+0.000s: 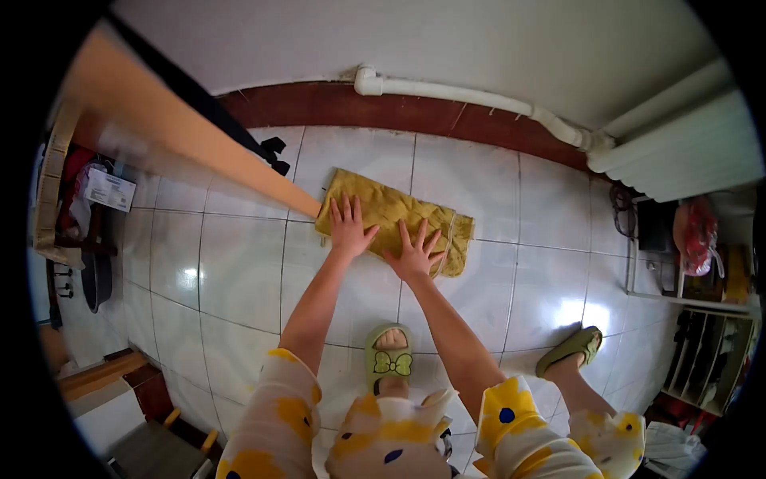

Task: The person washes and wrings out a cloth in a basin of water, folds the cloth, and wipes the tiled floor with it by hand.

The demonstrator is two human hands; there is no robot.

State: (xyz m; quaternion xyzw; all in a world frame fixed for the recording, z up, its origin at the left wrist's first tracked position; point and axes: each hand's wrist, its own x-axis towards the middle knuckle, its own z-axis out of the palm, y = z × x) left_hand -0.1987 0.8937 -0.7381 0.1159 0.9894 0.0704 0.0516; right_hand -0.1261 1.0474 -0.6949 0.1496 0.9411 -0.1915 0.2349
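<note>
A folded yellow-brown cloth point(391, 206) lies flat on the white tiled floor point(343, 299). On its left part rests my left hand point(349, 230), palm down with the fingers spread. My right hand point(414, 251) presses on the cloth nearer its right end, fingers also spread wide. Neither hand grips the cloth; both lie on top of it. A light band or seam crosses the cloth near its right edge. The cloth's left end touches or nearly touches the lower corner of an orange-brown panel point(199, 132).
A white pipe point(455, 88) runs along the wall above a dark red skirting point(319, 104). At right stand a radiator point(678, 136) and a shelf rack point(706, 351). Green slippers point(388, 351) are on my feet. A stool point(152, 451) stands lower left.
</note>
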